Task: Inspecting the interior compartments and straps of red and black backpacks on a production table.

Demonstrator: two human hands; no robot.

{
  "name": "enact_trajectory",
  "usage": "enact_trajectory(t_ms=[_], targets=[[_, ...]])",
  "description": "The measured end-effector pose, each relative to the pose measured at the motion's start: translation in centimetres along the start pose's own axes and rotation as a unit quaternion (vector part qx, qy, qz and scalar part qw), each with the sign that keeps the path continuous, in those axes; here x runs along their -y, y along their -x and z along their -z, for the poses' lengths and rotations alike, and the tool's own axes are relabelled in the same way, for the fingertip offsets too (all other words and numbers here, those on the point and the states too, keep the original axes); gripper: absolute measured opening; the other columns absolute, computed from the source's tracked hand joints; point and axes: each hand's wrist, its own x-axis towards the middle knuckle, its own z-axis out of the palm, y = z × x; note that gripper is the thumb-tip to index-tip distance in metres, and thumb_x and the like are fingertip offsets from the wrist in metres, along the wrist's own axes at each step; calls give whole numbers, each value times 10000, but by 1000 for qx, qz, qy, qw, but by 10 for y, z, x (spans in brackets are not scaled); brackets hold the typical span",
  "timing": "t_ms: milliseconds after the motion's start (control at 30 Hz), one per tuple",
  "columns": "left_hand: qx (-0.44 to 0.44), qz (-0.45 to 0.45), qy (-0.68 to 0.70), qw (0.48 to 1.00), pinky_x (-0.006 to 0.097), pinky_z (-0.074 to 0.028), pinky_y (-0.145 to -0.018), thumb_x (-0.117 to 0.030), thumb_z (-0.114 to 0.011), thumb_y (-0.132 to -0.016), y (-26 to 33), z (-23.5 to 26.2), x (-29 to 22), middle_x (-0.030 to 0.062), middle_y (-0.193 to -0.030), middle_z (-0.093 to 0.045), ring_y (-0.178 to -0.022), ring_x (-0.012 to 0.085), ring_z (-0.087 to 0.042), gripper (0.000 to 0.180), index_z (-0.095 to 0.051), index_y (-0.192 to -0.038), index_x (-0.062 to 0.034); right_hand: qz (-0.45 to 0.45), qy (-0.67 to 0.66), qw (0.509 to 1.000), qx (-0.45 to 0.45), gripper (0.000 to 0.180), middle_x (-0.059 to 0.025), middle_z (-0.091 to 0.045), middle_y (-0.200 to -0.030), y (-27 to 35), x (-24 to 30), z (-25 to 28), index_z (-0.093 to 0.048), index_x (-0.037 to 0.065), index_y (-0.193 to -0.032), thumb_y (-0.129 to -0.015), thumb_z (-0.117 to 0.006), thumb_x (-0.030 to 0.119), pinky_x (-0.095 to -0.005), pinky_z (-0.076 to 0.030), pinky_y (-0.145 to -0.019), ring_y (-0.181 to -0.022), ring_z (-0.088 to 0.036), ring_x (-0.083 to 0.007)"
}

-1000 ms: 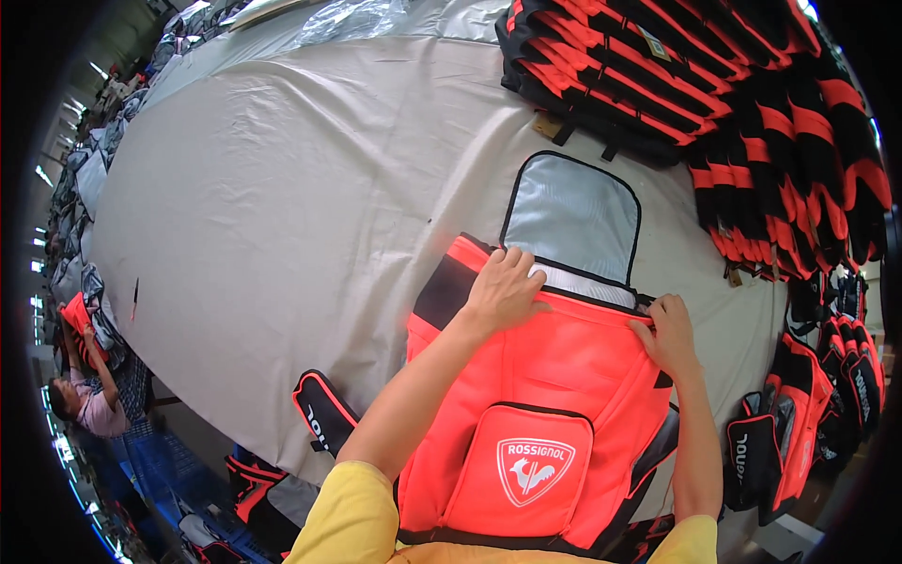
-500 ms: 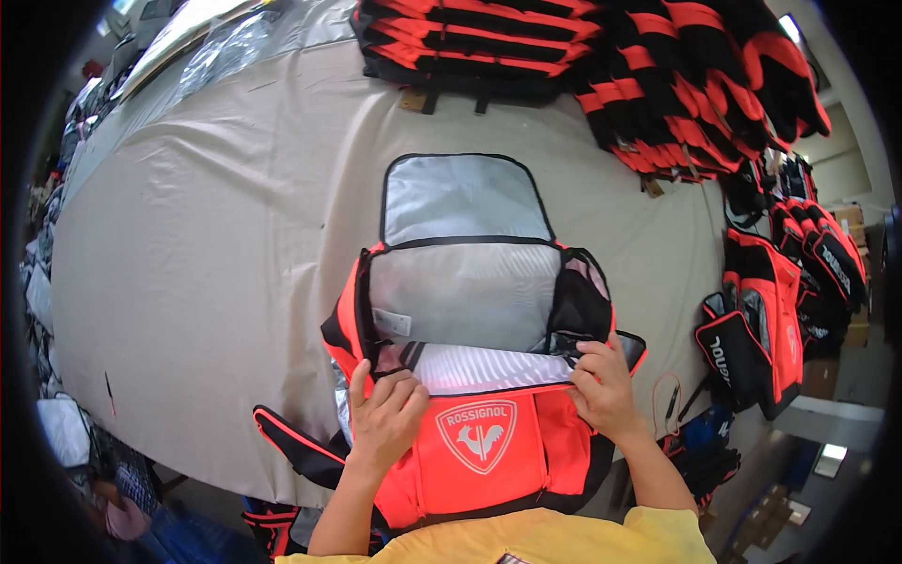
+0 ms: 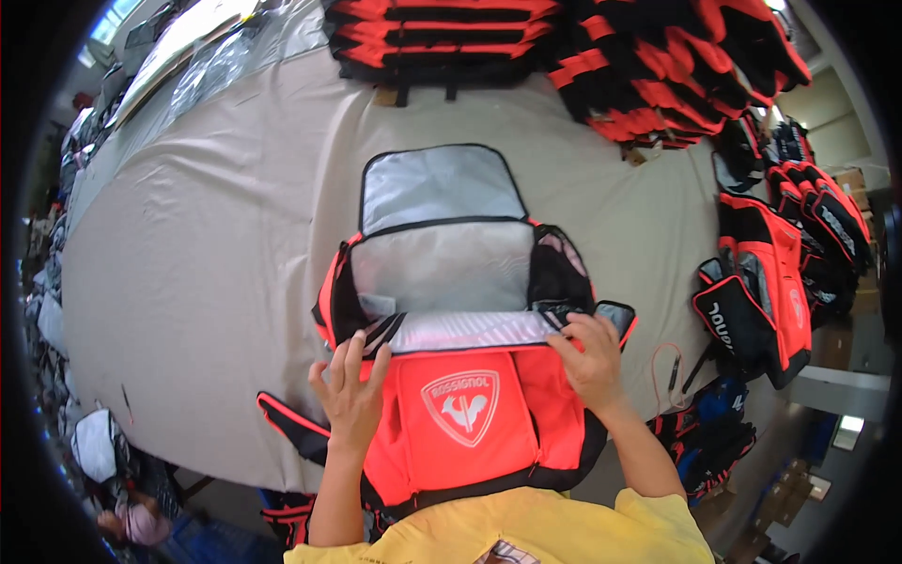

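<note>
An orange-red and black backpack [image 3: 489, 414] lies in front of me, its mouth open and its grey-lined flap [image 3: 442, 183] folded out on the far side. The front panel carries a pale shield emblem, and pale lining shows inside its rim. My left hand [image 3: 349, 395] is at the left corner of the opening, fingers spread and fingertips by the rim, not gripping it. My right hand [image 3: 590, 365] pinches the right end of that rim between thumb and fingers. A black strap [image 3: 291, 428] with red edging sticks out at the left.
The bag rests on a beige cloth-covered table [image 3: 207, 282]. Stacked red-and-black bags [image 3: 442, 47] stand at the far side, with another pile [image 3: 658, 75] to their right. More bags [image 3: 770, 273] hang at the right edge. A thin dark tool [image 3: 127, 404] lies at the left.
My left hand has let go of the rim, its fingers spreading as it moved left. My right hand stays on the rim. The front rim has turned up, showing more lining.
</note>
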Motion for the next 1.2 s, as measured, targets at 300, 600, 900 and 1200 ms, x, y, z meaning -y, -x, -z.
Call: enact_trajectory(t_ms=[300, 600, 900, 1200], targets=[[-85, 72, 262, 959, 467, -606, -990, 131, -647, -863, 67, -36, -5, 239, -1422, -587, -1190, 372, -716, 460, -583, -1294, -17, -48, 58, 997, 10, 318, -87, -666, -1219, 59, 18, -19, -768, 67, -1192, -886, -713, 6, -545, -476, -1127, -1285, -637, -291], [25, 34, 167, 985, 481, -454, -1049, 2, -674, -851, 55, -23, -4, 169, -1456, -616, -1231, 335, -628, 575, -666, -1418, -90, -70, 28, 997, -14, 274, -86, -695, -1248, 61, 23, -31, -744, 55, -1188, -916, -708, 61, -519, -506, -1090, -1269, -658, -276], [17, 55, 85, 995, 436, -448, -990, -42, -699, -852, 12, -31, -26, 109, -1339, -659, -1222, 313, -598, 474, -753, -1312, -147, -131, 91, 984, -79, 324, -70, -633, -1054, 35, 25, -48, -747, 91, -1159, -839, -777, 53, -577, -444, -1094, -1193, -612, -285], [117, -278, 272, 914, 610, -385, -1232, -78, -700, -802, -19, -15, 10, 109, -991, -595, -1211, 316, -614, 180, -725, -976, -38, 261, -116, 948, 142, 394, -32, -566, -863, -8, 7, -43, -661, 120, -740, -837, -785, 482, -617, -447, -1047, -982, -607, -233]])
